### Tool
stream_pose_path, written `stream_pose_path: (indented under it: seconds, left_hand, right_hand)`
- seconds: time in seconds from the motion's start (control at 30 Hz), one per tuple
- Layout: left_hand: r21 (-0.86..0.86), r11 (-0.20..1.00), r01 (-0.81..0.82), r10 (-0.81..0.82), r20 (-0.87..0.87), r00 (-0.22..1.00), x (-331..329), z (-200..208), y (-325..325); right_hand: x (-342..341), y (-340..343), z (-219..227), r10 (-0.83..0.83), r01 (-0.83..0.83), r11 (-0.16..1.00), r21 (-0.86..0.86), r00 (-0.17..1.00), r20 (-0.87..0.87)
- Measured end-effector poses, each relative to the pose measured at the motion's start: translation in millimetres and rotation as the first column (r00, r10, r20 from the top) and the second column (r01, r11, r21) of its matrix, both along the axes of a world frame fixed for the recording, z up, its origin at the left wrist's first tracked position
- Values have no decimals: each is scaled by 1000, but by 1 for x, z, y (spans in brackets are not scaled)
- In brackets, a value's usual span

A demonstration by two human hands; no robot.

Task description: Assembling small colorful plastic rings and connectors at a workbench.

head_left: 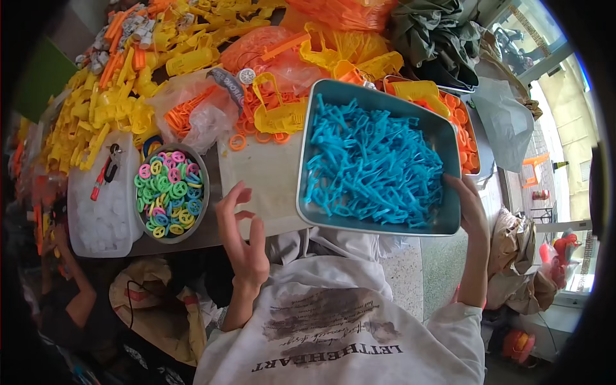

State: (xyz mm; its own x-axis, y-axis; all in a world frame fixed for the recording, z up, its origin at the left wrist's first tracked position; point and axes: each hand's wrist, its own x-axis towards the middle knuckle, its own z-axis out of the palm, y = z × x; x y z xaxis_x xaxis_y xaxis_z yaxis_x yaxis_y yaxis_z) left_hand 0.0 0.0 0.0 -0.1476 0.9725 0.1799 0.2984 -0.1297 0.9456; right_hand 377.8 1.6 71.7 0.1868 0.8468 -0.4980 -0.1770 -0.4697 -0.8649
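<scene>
Right grip point(473, 210) holds metal tray point(337, 90) of blue plastic pieces point(378, 167); left grip point(246, 247) raised, half-curled.

A rectangular metal tray point(398, 106) with rounded corners, right of centre, is raised and slightly askew, its top edge sloping down rightward. Thin, bright blue plastic pieces point(375, 168) lie tangled inside, heaped across its floor.

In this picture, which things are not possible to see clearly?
All in head view:
Right hand: some fingers hidden by the metal tray.
Tray's floor: mostly covered by blue pieces.
Orange pieces behind: partly hidden by the tray.
Another person's hand: blurred near the dark left rim.
</scene>
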Motion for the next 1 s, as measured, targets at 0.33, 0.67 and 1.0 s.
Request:
stream_pose_path:
  seconds: [0.33,0.67,1.0]
  left_hand:
    - [-166,982,87,9,507,862,-37,-26,-11]
    - [-107,993,-43,47,33,998,-6,-36,5]
    - [-81,983,-165,158,-88,983,-17,-13,-28]
  right_hand:
    - [-84,45,-77,314,-339,940,26,895,318]
    - [-82,68,-91,189,-448,888,102,558,808]
    - [-91,58,-85,330,-525,851,7,545,771]
